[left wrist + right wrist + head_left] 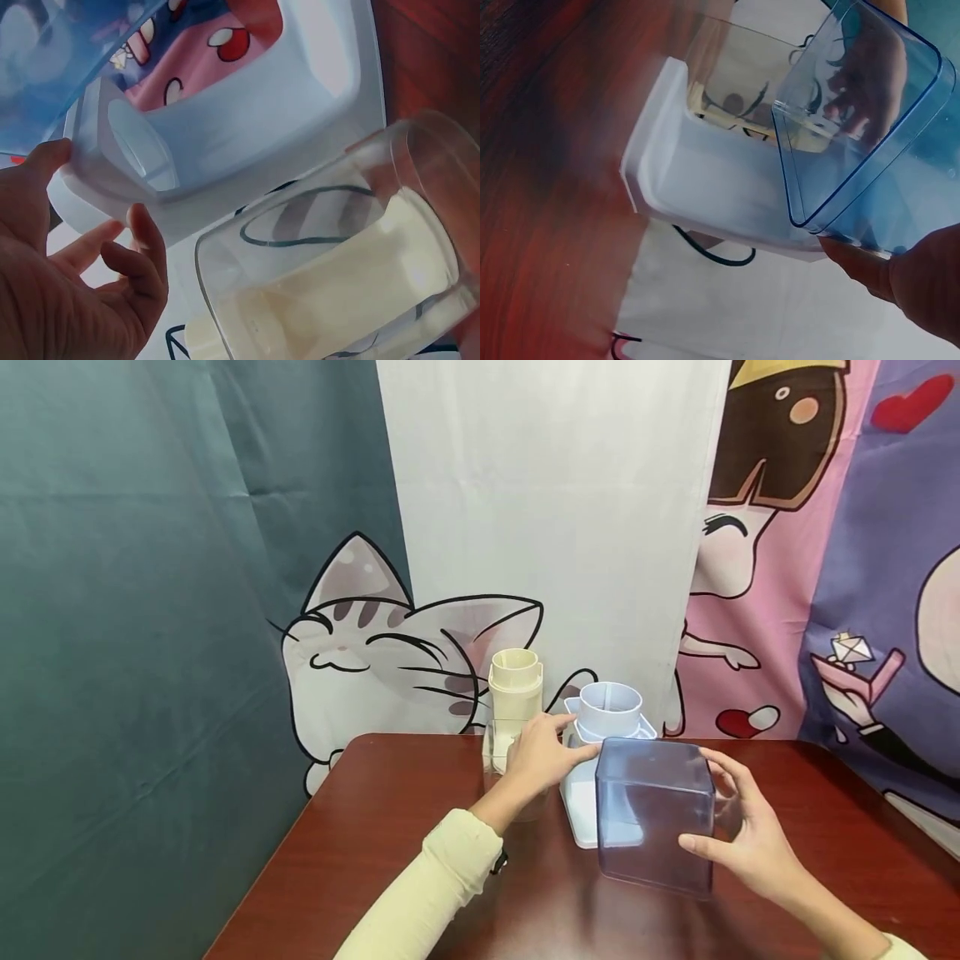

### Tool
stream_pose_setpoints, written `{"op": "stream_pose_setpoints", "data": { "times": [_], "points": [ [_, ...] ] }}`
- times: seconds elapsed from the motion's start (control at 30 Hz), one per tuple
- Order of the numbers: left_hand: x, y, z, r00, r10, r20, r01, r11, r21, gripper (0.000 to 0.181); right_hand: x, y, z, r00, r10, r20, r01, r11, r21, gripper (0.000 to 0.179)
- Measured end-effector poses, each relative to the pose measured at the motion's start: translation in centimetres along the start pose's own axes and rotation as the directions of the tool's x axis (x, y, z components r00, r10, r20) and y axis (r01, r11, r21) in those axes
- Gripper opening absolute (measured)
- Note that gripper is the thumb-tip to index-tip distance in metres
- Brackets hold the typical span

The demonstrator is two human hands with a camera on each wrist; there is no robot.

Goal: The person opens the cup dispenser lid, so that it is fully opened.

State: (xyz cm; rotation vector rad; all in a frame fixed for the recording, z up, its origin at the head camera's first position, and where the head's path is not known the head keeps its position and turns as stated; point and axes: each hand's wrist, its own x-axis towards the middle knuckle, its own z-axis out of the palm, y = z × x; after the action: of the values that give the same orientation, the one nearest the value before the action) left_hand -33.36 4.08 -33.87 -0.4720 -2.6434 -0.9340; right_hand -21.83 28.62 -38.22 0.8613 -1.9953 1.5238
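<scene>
My right hand (757, 835) grips a clear blue plastic container (656, 818) at its right side, thumb on the near face and fingers behind the edge. The container is held tilted above the table, in front of a light-blue appliance body (611, 710) with a round collar on top and a hollow lower front. My left hand (538, 756) is between the two appliances, fingers loosely spread; its thumb reaches the container's upper left corner. In the left wrist view, the left fingertips (139, 217) are close beside the light-blue body and hold nothing.
Left of the light-blue body stands a cream appliance (516, 685) with a clear container (217, 277) at its front, partly behind my left forearm. Both stand on a glossy red-brown table (360, 860). A printed curtain (555, 485) hangs behind the table.
</scene>
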Motion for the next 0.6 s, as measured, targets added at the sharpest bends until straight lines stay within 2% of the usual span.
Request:
{"op": "stream_pose_setpoints", "data": {
  "times": [0.27,0.47,0.6],
  "points": [
    [2.0,0.0,-0.5,0.998,-0.019,0.066,0.011,0.993,0.12,0.063,-0.1,0.9,0.5,0.998,0.071,0.003,-0.07,0.99,-0.124,0.096],
    [3.6,-0.1,-0.7,0.995,-0.016,0.095,0.003,0.991,0.137,0.063,0.2,1.3,0.9,0.995,0.098,-0.014,-0.099,0.982,-0.161,0.094],
    [4.3,-0.5,-0.5,0.992,-0.042,0.117,0.025,0.989,0.144,0.063,0.2,1.6,1.1,0.996,0.091,-0.005,-0.091,0.983,-0.157,0.093]
  ]
}}
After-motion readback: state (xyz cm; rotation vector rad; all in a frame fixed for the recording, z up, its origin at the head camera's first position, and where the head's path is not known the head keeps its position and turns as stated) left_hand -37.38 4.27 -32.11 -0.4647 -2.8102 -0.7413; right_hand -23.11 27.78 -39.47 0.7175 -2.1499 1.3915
